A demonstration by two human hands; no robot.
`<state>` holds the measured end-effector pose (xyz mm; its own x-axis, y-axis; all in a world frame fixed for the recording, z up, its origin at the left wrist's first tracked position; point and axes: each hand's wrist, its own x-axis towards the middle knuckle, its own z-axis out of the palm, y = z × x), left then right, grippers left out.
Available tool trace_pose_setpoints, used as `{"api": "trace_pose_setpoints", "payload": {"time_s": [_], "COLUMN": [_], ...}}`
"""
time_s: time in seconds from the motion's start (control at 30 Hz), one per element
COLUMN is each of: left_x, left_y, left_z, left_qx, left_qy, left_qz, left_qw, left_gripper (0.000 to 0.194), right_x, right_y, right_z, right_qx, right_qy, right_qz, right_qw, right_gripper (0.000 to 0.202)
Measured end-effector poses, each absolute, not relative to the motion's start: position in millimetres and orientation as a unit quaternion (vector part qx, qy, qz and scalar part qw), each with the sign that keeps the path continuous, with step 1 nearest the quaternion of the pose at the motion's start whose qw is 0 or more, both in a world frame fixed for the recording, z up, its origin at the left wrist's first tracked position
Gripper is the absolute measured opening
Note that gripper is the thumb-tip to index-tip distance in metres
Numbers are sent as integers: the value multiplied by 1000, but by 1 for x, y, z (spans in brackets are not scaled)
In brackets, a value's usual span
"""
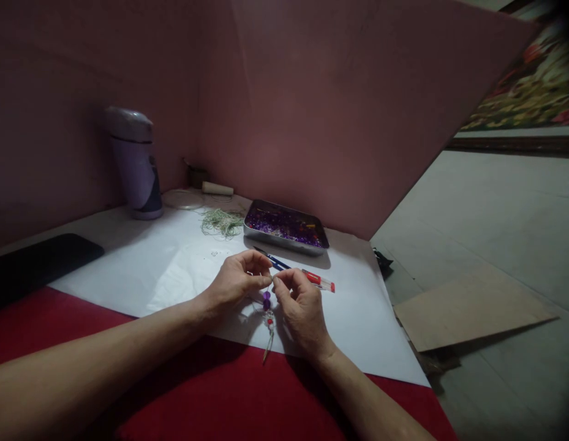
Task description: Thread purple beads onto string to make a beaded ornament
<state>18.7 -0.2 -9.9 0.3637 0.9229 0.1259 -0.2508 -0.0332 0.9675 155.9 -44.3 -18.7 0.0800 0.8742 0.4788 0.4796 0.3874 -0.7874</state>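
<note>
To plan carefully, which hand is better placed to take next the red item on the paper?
Probably the right hand: the red item lies just beyond it, while the left hand is farther.

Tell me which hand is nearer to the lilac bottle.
Left. The left hand is in front of the bottle and to its right; the right hand is beyond it, farther right and closer to the person.

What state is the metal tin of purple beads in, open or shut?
Open: no lid covers the tin, and the purple beads show inside it. How deep they lie, I cannot tell.
</note>
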Motion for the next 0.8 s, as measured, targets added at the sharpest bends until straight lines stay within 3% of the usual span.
{"api": "trace_pose_setpoints", "payload": {"time_s": [0.27,0.6,0.8], "left_x": [19,19,19], "left_y": [-2,-4,-3], "left_z": [-7,-4,-7], "left_qx": [529,517,506], "left_qy": [311,323,315], "left_qz": [476,461,462], "left_qw": [630,645,657], "left_gripper": [25,26,26], "right_x": [156,159,159], "right_y": [-46,-39,-38], "right_z": [-19,-24,-24], "right_qx": [-521,-488,-479], "right_qy": [-653,-586,-594], "right_qz": [185,323,324], "right_qw": [518,561,559], "right_gripper": [10,13,13]}}
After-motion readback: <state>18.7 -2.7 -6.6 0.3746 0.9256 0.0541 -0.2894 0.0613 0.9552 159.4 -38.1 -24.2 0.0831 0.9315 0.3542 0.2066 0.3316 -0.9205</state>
